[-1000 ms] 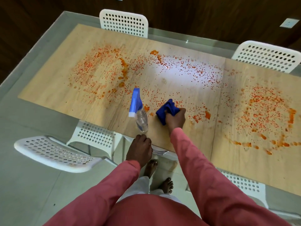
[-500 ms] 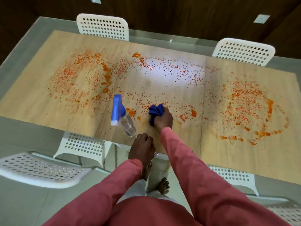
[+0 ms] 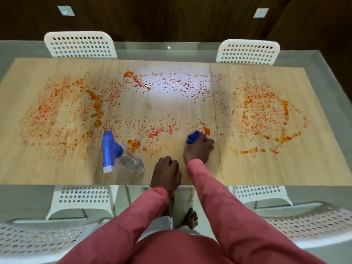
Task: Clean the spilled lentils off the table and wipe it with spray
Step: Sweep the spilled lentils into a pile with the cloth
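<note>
Right hand (image 3: 199, 150), centre frame: clamped on blue cloth (image 3: 193, 139), pressed on counter (image 3: 57, 168). Left hand (image 3: 165, 174): fingers curled, apparently holding nothing. Risk: sweeping lentils (image 3: 156, 130) may knock spray bottle (image 3: 122, 159) or scatter them off the edge.

Counts on and around the table (image 3: 57, 174)

One spray bottle (image 3: 122, 157), one blue cloth (image 3: 193, 139), two hands, four white chairs at the edges, two wall plates; lentils (image 3: 262, 111) too many to count.
</note>
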